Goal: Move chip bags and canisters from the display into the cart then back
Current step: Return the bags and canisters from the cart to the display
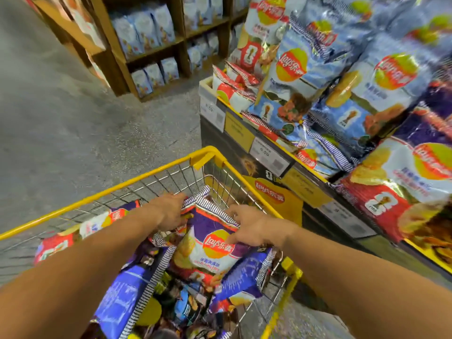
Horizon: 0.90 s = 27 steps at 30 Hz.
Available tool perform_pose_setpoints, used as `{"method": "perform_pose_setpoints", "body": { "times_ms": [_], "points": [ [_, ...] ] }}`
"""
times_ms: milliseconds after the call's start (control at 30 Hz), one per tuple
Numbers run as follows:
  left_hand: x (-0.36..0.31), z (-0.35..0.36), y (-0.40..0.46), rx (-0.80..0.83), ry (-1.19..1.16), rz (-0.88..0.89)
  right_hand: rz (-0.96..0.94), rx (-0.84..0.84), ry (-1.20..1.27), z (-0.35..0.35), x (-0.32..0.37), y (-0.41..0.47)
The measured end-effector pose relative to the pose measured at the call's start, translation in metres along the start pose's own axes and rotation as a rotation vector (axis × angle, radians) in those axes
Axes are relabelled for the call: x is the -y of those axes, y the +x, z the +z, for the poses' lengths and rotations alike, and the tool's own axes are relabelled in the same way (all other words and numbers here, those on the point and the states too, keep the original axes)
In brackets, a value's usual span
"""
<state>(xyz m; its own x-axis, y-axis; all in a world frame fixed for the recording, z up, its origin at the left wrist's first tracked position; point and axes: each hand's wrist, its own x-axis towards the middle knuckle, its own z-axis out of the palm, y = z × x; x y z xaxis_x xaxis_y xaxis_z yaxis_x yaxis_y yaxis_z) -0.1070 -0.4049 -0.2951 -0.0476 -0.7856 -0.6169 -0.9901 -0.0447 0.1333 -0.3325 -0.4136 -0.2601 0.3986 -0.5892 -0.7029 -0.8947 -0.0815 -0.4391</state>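
Grey speckled floor (73, 123) stretching beyond and left of hands; brown wooden shelving (117, 57) far ahead-left, stocked with pale blue packets (144, 30) on several levels, more small packets (154, 74) on lower level; white price tags (212, 111) and yellow label cards (238, 129) on ledge edge ahead-right of hands, print blurred, unreadable

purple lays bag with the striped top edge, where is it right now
In the head view the purple Lay's bag lies atop the pile in the yellow cart, held between the left hand and right hand.
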Motion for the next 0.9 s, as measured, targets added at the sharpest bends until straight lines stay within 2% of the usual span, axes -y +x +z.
{"method": "perform_pose_setpoints", "body": {
  "times_ms": [100,200,300,433,533,700,900],
  "points": [
    [-0.009,-0.032,-0.024,-0.123,-0.191,0.035,-0.013,-0.084,-0.055,-0.016,0.008,-0.025],
    [-0.023,-0.059,-0.047,-0.276,-0.239,0.106,-0.049,-0.133,-0.077,-0.031,0.017,-0.052],
    [-0.038,-0.082,-0.068,-0.31,-0.193,0.153,-0.099,-0.196,-0.099,-0.047,0.026,-0.089],
    [-0.055,-0.118,-0.095,-0.35,-0.166,0.306,-0.116,-0.259,-0.132,-0.064,0.03,-0.132],
    [-0.071,-0.145,-0.114,-0.369,-0.213,0.389,-0.106,-0.316,-0.164,-0.077,0.029,-0.169],
    [-0.106,-0.178,-0.135,-0.501,-0.3,0.463,-0.056,-0.401,-0.11,-0.1,0.02,-0.224],
    [-0.166,-0.219,-0.16,-0.46,-0.343,0.658,-0.007,-0.556,-0.008,-0.132,-0.004,-0.287]
  ]
}}
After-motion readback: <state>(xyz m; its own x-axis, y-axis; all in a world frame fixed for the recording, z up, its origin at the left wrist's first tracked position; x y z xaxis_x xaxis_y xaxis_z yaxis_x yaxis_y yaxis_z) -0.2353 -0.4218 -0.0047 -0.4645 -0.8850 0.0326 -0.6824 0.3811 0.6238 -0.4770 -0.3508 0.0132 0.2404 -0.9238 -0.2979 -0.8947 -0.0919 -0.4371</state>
